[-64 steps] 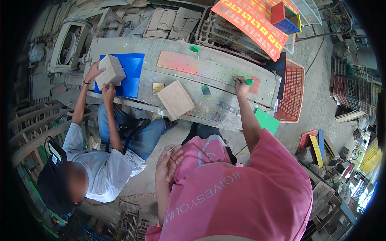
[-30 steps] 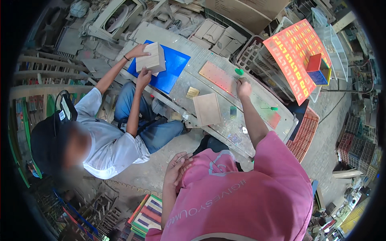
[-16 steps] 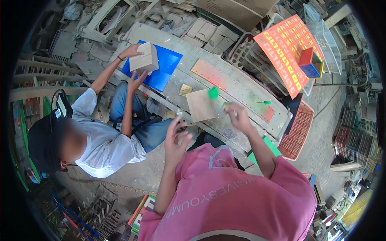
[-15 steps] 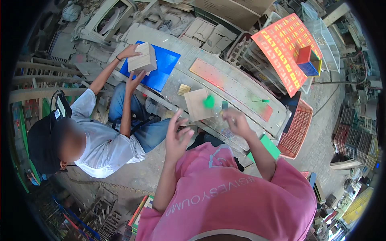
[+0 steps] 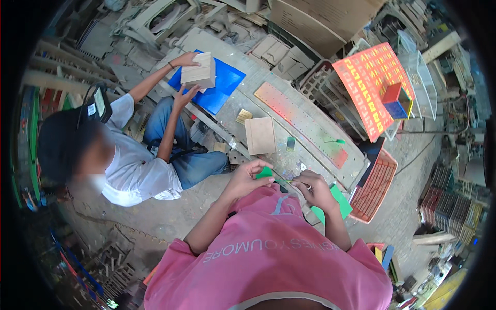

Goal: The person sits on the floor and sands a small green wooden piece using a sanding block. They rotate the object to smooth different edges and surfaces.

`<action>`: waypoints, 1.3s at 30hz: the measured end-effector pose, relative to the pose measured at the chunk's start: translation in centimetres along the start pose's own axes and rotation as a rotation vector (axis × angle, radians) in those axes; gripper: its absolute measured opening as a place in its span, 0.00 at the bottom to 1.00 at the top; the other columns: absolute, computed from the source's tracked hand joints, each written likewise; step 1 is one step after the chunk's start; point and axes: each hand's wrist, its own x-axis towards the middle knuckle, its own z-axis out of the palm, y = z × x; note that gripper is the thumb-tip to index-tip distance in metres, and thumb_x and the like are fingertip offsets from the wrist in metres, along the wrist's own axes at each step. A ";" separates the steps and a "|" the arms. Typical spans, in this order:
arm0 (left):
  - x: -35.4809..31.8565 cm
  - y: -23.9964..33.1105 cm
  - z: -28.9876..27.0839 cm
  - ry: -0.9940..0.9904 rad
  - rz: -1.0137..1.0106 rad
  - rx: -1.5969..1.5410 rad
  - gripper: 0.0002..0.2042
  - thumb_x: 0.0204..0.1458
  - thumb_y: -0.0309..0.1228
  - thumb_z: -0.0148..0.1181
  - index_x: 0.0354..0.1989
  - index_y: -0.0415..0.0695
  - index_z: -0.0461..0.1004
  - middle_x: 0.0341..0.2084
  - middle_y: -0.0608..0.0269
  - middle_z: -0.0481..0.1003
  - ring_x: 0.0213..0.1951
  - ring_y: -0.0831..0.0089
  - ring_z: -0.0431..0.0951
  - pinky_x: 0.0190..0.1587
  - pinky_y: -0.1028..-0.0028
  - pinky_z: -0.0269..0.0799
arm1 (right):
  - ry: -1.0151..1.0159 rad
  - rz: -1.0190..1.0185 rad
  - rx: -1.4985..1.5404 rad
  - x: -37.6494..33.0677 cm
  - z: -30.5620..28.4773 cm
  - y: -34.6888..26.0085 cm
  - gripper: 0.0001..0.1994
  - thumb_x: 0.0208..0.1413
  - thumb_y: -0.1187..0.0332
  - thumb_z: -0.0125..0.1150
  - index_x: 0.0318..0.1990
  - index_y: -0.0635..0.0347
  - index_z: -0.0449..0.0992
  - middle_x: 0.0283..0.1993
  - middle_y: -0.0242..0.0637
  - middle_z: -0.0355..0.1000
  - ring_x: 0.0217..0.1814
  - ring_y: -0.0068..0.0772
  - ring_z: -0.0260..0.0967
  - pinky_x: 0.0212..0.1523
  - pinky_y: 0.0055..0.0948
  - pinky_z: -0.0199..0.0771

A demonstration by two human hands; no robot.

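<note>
- The left hand pinches a small green piece close to the chest, above the near edge of the counter.
- The right hand is curled just beside it; its grip seems closed on something thin — I cannot tell what.
- A square wooden board lies flat on the counter, well apart from both hands.
- By my reading, the piece is being readied in hand; the next move calls for a steady pinch.
- A co-worker presses a wooden block onto a blue sheet.

green piece half hidden by left hand, thin tool in right hand too small to tell
</note>
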 end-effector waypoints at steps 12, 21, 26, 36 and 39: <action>-4.9 0.2 3.0 0.323 0.289 -0.018 0.13 0.47 0.18 0.64 0.42 0.37 0.74 0.34 0.61 0.80 0.37 0.80 0.77 0.41 0.78 0.73 | -0.221 -0.240 -0.032 3.3 -2.8 -3.3 0.03 0.50 0.77 0.60 0.28 0.67 0.77 0.21 0.41 0.70 0.24 0.40 0.68 0.26 0.34 0.65; -7.0 2.1 5.7 0.455 0.554 0.333 0.10 0.48 0.14 0.60 0.41 0.33 0.75 0.36 0.54 0.78 0.37 0.74 0.79 0.41 0.77 0.75 | -0.158 -0.383 -0.231 2.9 -5.2 -6.1 0.03 0.48 0.74 0.61 0.28 0.64 0.77 0.22 0.38 0.68 0.24 0.40 0.69 0.26 0.37 0.66; -8.0 3.1 8.4 0.352 0.619 0.064 0.13 0.48 0.14 0.61 0.42 0.34 0.71 0.36 0.54 0.78 0.38 0.76 0.78 0.40 0.78 0.74 | -0.081 -0.533 -0.655 0.4 -5.0 -12.3 0.06 0.44 0.72 0.60 0.31 0.61 0.76 0.24 0.37 0.68 0.26 0.40 0.72 0.25 0.38 0.68; -16.6 1.6 15.6 0.302 0.511 0.166 0.10 0.49 0.15 0.61 0.40 0.34 0.73 0.36 0.58 0.77 0.38 0.79 0.76 0.41 0.80 0.73 | -0.458 -0.422 -0.578 -7.8 -5.7 -15.5 0.10 0.42 0.77 0.58 0.35 0.58 0.78 0.25 0.38 0.74 0.26 0.39 0.73 0.25 0.35 0.69; -17.6 -0.7 12.3 0.602 1.085 0.867 0.09 0.49 0.14 0.61 0.39 0.35 0.74 0.36 0.56 0.77 0.39 0.77 0.76 0.43 0.79 0.73 | -0.353 -0.394 -0.465 -9.1 -8.2 -14.3 0.07 0.45 0.78 0.56 0.34 0.62 0.77 0.25 0.41 0.73 0.28 0.42 0.73 0.29 0.36 0.70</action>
